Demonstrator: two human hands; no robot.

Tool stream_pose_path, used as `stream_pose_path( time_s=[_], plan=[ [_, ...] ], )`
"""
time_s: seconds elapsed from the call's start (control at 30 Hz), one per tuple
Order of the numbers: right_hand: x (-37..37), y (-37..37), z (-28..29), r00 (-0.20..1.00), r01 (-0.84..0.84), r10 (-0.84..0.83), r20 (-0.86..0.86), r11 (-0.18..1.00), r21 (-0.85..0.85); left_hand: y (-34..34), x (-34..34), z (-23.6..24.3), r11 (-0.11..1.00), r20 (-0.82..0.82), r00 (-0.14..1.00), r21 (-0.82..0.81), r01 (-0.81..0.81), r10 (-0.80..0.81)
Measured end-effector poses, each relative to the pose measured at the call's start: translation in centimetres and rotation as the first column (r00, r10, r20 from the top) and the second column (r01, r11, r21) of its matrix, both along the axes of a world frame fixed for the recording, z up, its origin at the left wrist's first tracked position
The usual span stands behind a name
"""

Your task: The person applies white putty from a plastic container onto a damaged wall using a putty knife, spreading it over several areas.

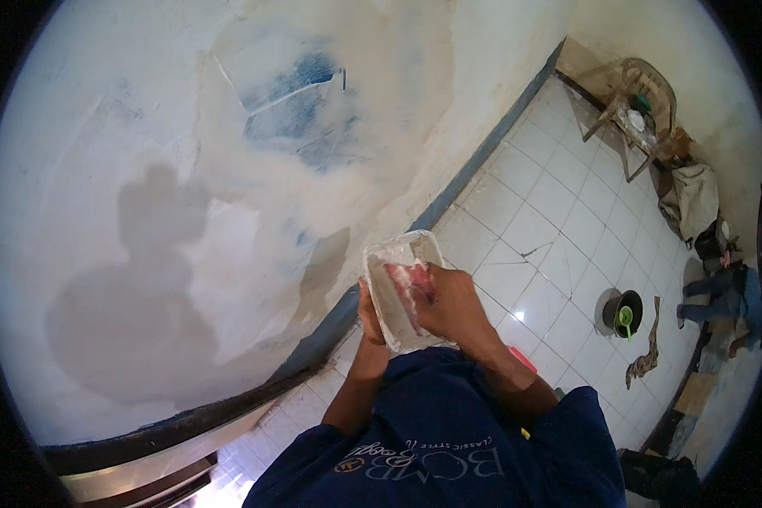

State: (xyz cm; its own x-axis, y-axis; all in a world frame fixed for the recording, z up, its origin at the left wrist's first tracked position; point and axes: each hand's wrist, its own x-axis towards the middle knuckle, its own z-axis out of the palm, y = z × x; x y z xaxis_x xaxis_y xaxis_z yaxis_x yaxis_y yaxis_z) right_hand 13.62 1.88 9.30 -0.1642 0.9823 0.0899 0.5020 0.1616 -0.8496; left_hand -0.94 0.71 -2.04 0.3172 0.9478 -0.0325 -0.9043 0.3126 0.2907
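Observation:
A pale, putty-smeared rectangular tub (378, 298) is in my left hand (369, 311), whose fingers wrap round its left side. My right hand (447, 309) is closed on a red spreading tool (405, 279) inside the tub, with pale paste on the tool; my fingers partly hide it. Just beyond the tub is a white wall (229, 118) with patches of blue showing through uneven filler and my shadow on it.
White floor tiles (516, 212) lie to the right, with a black bucket (611, 313) holding a green dipper, and a twisted rag (643, 364). A cluttered chair (639, 118) and sacks (690, 199) line the far wall. Another person's jeans-clad legs (720, 296) show at right.

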Motion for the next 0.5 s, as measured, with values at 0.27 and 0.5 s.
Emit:
stream_pose_path(
  time_s=[0.27,0.5],
  plan=[
    [-1.8,-0.9,0.8,0.997,0.032,-0.033,0.067,0.999,0.019,-0.2,0.0,-1.9,0.994,0.020,0.998,-0.090,-0.065,0.067],
    [0.6,-0.2,1.0,0.983,0.179,-0.185,-0.025,0.973,-0.149,-0.4,0.4,1.4,0.981,-0.232,0.959,-0.065,-0.185,0.166]
  ],
)
